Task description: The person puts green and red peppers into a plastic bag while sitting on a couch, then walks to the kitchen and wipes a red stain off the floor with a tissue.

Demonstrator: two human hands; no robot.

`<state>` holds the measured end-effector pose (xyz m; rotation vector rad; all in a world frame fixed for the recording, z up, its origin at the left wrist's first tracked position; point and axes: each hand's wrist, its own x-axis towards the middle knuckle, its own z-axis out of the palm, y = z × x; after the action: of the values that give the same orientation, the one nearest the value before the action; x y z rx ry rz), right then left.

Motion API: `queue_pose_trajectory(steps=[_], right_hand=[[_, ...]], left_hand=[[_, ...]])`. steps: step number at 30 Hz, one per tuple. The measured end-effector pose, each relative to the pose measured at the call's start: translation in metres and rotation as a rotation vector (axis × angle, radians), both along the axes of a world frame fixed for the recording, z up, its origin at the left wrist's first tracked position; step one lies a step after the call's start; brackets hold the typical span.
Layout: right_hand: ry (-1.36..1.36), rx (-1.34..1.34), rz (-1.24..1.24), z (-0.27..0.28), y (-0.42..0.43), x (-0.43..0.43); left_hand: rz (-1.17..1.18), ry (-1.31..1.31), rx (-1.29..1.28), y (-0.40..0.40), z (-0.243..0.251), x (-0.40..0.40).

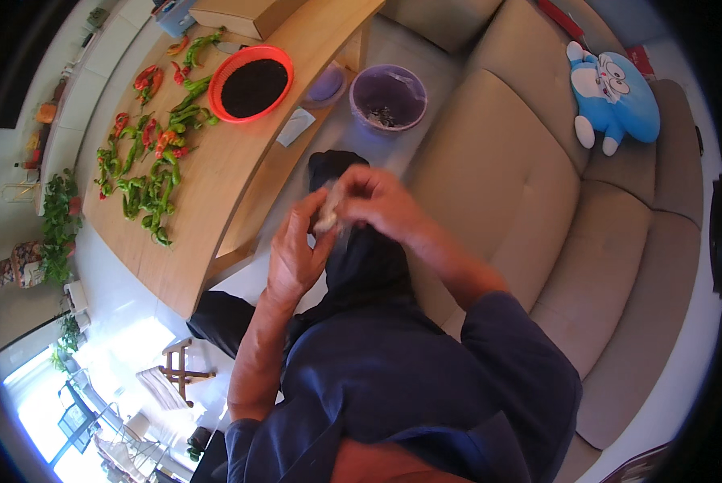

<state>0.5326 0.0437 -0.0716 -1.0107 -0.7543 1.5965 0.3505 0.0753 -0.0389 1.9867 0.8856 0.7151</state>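
Observation:
Above my lap, my left hand and my right hand meet around a small whitish object. Blur hides what exactly it is. My left thumb and fingers grip it from below. The fingers of my right hand are curled against its upper side, and their tips are blurred. Beyond my hands a purple plastic bin stands on the floor with some scraps at its bottom. On the wooden table to the left, a red plastic basket holds dark, fine-grained matter.
Green and red chili peppers spread over the table. A cardboard box and a blue container occupy its far end. A brown sofa with a blue plush toy lies to my right. A folding stool stands at lower left.

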Motion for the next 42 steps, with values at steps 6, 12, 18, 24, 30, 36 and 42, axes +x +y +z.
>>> queue_pose_trajectory(steps=[6, 12, 18, 24, 30, 36, 42], right_hand=[[-1.202, 0.643, -0.995, 0.012, 0.088, 0.101], [-1.882, 0.416, -0.6, -0.18, 0.112, 0.2], [-1.702, 0.04, -0.683, -0.158, 0.07, 0.138], [-0.966, 0.07, -0.618, -0.129, 0.005, 0.058], [-1.547, 0.766, -0.055, -0.026, 0.008, -0.06], [-1.705, 0.97, 0.637, -0.016, 0.031, -0.091], [-1.554, 0.953, 0.78, -0.052, 0.074, -0.12]], left_hand=[[0.13, -0.043, -0.168, 0.019, -0.017, -0.024], [0.284, 0.266, -0.172, 0.009, -0.046, -0.067], [0.431, 0.442, -0.16, -0.037, -0.038, -0.153], [0.397, 0.662, 0.185, -0.039, -0.027, -0.238], [0.269, 0.703, 0.285, -0.065, -0.042, -0.34], [0.221, 0.544, 0.347, -0.08, -0.101, -0.388], [0.31, 0.395, 0.267, -0.077, -0.104, -0.402]])
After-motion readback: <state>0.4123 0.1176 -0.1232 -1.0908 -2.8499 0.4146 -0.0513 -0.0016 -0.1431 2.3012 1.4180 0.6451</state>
